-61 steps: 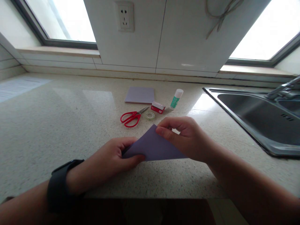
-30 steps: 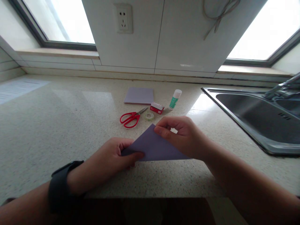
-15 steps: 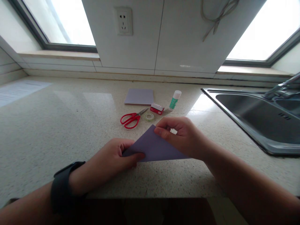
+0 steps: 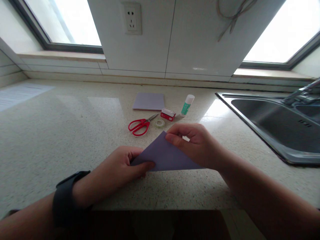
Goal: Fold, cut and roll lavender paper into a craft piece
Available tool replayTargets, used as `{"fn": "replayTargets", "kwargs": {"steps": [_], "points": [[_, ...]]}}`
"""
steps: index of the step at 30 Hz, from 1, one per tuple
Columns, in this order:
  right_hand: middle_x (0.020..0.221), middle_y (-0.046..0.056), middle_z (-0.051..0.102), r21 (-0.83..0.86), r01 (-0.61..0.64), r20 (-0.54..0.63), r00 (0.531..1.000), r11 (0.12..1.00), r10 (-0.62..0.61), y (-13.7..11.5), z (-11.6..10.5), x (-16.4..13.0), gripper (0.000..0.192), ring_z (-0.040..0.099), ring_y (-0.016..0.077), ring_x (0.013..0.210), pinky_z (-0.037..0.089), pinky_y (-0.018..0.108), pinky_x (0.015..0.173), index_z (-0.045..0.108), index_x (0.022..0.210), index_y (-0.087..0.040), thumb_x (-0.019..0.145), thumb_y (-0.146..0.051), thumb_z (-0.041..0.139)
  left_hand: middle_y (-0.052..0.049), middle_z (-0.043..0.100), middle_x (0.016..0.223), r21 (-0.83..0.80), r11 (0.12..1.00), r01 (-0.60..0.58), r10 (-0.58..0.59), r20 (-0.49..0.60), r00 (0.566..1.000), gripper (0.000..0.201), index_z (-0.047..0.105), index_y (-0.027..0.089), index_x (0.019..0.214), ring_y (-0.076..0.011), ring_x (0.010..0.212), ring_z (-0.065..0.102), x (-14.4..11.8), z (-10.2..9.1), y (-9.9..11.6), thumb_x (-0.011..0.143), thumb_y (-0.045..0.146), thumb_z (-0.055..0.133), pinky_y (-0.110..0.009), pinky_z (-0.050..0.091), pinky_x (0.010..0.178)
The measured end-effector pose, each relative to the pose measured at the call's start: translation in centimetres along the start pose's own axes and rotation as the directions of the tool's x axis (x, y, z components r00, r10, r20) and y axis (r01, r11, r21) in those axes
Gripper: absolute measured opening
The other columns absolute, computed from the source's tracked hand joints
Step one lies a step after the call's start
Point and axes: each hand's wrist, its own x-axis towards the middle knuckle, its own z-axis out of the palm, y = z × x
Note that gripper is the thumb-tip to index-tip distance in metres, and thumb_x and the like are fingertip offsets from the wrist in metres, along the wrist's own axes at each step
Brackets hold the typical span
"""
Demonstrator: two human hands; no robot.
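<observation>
A purple sheet of paper [image 4: 166, 155], folded into a triangle, is held above the counter near its front edge. My left hand [image 4: 131, 165] grips the paper's left corner, thumb on top and fingers underneath. With thumb and forefinger, my right hand [image 4: 196, 143] pinches the top corner; its palm hides part of the paper's right side. Beyond the paper lie red-handled scissors [image 4: 141, 126], a roll of clear tape [image 4: 159, 123] and a small red and white box [image 4: 168, 114]. A white and green glue stick [image 4: 187, 106] stands beside the box.
A stack of purple paper [image 4: 148, 101] lies farther back on the speckled counter [image 4: 82, 133]. To the right is a steel sink [image 4: 265, 116] with a tap [image 4: 298, 93]. A printed sheet [image 4: 22, 95] lies at the far left. A socket [image 4: 131, 18] is on the wall.
The view has tilted very slightly, so everything sits a little higher. Both hands keep the same hold on the folded paper.
</observation>
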Motion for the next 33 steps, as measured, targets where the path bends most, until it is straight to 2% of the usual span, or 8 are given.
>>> {"fn": "replayTargets", "kwargs": {"steps": [5,33], "points": [[0.069,0.000,0.061,-0.032,0.029,0.002,1.000,0.999,-0.029,0.15,-0.07,0.06,0.024,0.052,0.0104,0.062,0.038,0.022,0.054,0.068,0.083,-0.015,0.096,-0.031,0.056,0.002,0.053,0.069,0.018,1.000,-0.004,0.005,-0.012,1.000,0.042,0.066,0.017,0.085,-0.0128,0.062,0.044,-0.03,-0.01,0.12,0.091,0.058,0.058,-0.024,0.030,0.055],[0.066,-0.001,0.057,-0.040,0.013,0.016,1.000,0.999,-0.013,0.26,-0.13,-0.16,0.029,0.049,0.0102,0.060,0.037,0.021,0.051,0.066,0.080,-0.016,0.098,-0.036,0.055,0.002,0.053,0.070,0.017,1.000,0.000,0.000,0.000,1.000,0.041,0.065,0.016,0.085,-0.0129,0.062,0.045,-0.12,-0.06,0.01,0.091,0.057,0.058,-0.024,0.030,0.055]]}}
